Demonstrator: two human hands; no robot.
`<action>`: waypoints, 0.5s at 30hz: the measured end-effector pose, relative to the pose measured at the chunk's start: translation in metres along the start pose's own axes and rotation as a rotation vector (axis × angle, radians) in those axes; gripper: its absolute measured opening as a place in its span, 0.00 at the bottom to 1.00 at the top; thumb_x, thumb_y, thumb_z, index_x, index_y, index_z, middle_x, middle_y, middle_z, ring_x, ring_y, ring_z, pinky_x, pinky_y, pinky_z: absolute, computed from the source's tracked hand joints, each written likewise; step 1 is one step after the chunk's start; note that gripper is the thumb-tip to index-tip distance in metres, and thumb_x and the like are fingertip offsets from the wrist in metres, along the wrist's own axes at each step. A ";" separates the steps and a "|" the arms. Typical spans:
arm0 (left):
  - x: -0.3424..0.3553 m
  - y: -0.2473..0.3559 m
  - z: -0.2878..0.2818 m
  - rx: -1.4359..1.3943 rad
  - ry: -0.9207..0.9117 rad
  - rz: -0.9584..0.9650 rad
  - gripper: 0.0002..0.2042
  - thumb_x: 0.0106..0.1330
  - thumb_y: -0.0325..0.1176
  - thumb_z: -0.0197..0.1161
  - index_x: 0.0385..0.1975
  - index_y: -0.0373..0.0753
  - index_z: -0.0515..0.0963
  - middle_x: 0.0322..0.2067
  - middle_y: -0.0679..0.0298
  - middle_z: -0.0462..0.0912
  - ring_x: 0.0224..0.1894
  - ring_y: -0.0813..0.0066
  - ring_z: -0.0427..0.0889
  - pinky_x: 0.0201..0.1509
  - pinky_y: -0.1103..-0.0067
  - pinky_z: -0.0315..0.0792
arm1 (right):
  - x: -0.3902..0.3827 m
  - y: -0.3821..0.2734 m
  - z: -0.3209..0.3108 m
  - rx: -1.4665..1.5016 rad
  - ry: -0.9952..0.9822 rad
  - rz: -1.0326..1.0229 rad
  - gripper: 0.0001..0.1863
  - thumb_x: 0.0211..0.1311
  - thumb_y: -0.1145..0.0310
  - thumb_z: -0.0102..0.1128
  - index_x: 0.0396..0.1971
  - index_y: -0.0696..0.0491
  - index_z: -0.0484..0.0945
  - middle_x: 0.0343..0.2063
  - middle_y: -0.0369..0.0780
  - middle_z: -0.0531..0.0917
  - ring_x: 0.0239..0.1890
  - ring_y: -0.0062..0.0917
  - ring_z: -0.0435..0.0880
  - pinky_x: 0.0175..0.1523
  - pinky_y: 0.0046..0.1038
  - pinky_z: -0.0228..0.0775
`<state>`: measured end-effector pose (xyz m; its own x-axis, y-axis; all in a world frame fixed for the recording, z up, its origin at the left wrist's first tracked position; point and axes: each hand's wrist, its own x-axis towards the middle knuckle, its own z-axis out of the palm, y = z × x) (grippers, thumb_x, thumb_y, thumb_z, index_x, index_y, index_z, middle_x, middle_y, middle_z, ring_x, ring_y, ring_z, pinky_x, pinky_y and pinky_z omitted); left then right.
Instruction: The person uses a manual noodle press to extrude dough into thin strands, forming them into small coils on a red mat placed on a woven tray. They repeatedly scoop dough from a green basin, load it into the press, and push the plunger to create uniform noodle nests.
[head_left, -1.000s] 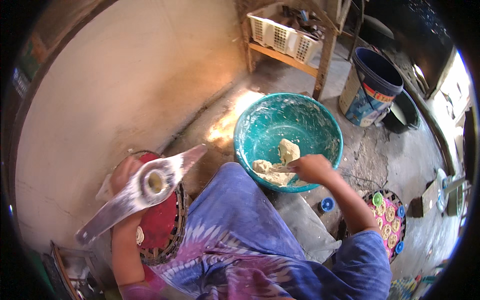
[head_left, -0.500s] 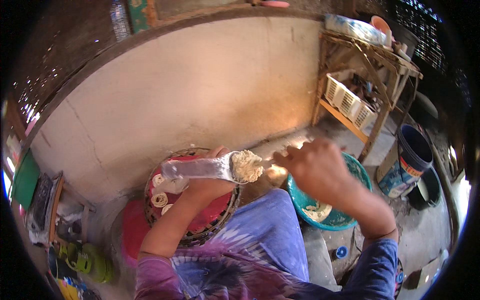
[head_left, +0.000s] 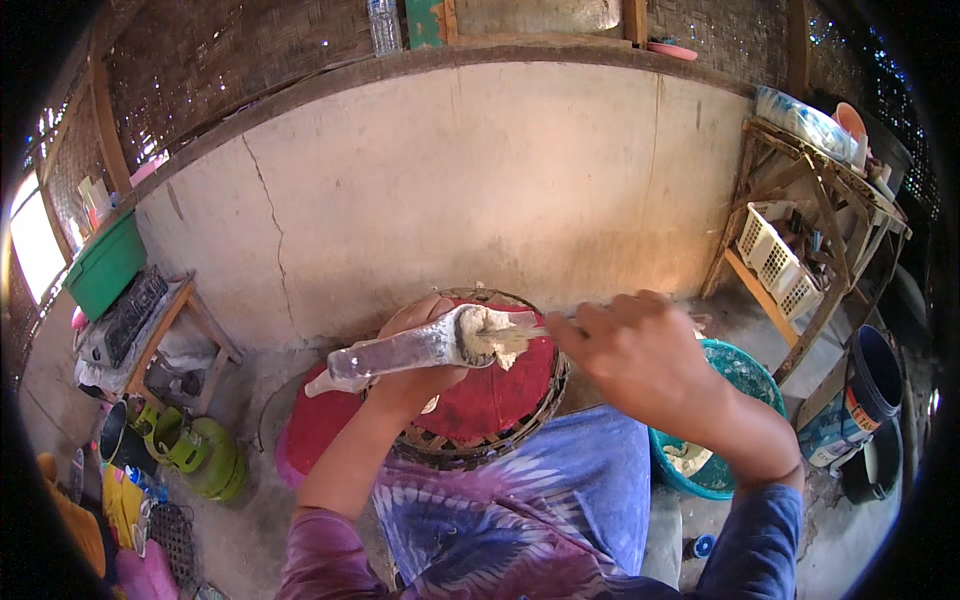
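My left hand point(head_left: 412, 322) is closed around a metal hand press point(head_left: 395, 358) with a long handle, held above a round woven tray point(head_left: 555, 400) lined in red. Pale dough point(head_left: 487, 332) fills the press's round cup and sticks out over its rim. At the cup, my right hand point(head_left: 630, 345) grips a small flat utensil point(head_left: 526, 334), its tip against the dough; whether it is a spoon or a spatula is hard to make out. Below my right forearm stands a teal basin point(head_left: 745, 365) with more dough point(head_left: 688, 458) inside. My left arm and the press cover part of the tray.
A wooden rack point(head_left: 750, 262) at right carries a white plastic crate point(head_left: 775, 255). Near it stand a dark-rimmed bucket point(head_left: 860, 395) and a black pail point(head_left: 875, 470). On the left are a small wooden table point(head_left: 170, 325) and a green gas cylinder point(head_left: 212, 455). Ahead rises a cracked wall point(head_left: 450, 190).
The view has swung, so the room sits farther right in the picture. The press has tilted, and the utensil now lies across the dough at the cup, which bulges less.
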<state>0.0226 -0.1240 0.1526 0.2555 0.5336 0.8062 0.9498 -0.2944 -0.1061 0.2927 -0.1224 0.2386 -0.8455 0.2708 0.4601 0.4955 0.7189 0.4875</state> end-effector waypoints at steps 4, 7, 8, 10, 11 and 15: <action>-0.005 0.010 -0.011 -0.015 -0.004 -0.042 0.12 0.47 0.40 0.70 0.28 0.45 0.76 0.28 0.64 0.78 0.36 0.64 0.81 0.38 0.69 0.76 | 0.017 -0.026 0.015 0.007 -0.014 -0.075 0.18 0.52 0.69 0.54 0.46 0.50 0.77 0.23 0.33 0.76 0.24 0.24 0.79 0.28 0.26 0.69; -0.008 -0.008 -0.022 -0.090 0.003 -0.237 0.14 0.47 0.41 0.71 0.30 0.43 0.79 0.30 0.62 0.81 0.36 0.62 0.82 0.38 0.69 0.76 | -0.002 -0.024 0.008 0.101 0.085 0.050 0.18 0.49 0.70 0.57 0.44 0.50 0.77 0.21 0.34 0.75 0.22 0.26 0.79 0.25 0.28 0.69; -0.008 -0.018 -0.024 -0.079 0.011 -0.362 0.14 0.47 0.41 0.71 0.31 0.42 0.79 0.30 0.62 0.82 0.36 0.61 0.82 0.38 0.69 0.76 | -0.011 -0.019 0.006 0.116 0.104 0.127 0.18 0.49 0.70 0.56 0.44 0.50 0.77 0.21 0.34 0.75 0.22 0.26 0.79 0.25 0.29 0.70; -0.010 -0.035 -0.028 -0.082 0.089 -0.533 0.15 0.48 0.41 0.71 0.32 0.40 0.80 0.28 0.59 0.83 0.33 0.58 0.83 0.40 0.69 0.75 | -0.017 -0.017 0.012 0.143 0.148 0.274 0.18 0.48 0.71 0.57 0.44 0.50 0.77 0.20 0.35 0.75 0.21 0.26 0.79 0.25 0.30 0.70; -0.011 -0.040 -0.026 -0.083 0.154 -0.465 0.15 0.47 0.40 0.71 0.32 0.40 0.80 0.29 0.59 0.83 0.33 0.58 0.83 0.40 0.68 0.75 | -0.017 -0.019 0.017 0.150 0.171 0.342 0.19 0.47 0.71 0.57 0.44 0.50 0.77 0.20 0.35 0.74 0.21 0.27 0.79 0.25 0.30 0.70; -0.010 -0.048 -0.020 -0.067 0.215 -0.436 0.13 0.46 0.36 0.70 0.30 0.40 0.80 0.27 0.59 0.82 0.33 0.57 0.82 0.39 0.68 0.74 | -0.006 -0.035 0.032 0.121 0.190 0.330 0.20 0.45 0.72 0.58 0.43 0.49 0.78 0.19 0.35 0.74 0.20 0.28 0.79 0.25 0.31 0.70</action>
<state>-0.0288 -0.1307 0.1611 -0.2136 0.4446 0.8699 0.9444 -0.1338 0.3002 0.2737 -0.1284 0.1952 -0.5875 0.3846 0.7120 0.6976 0.6866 0.2047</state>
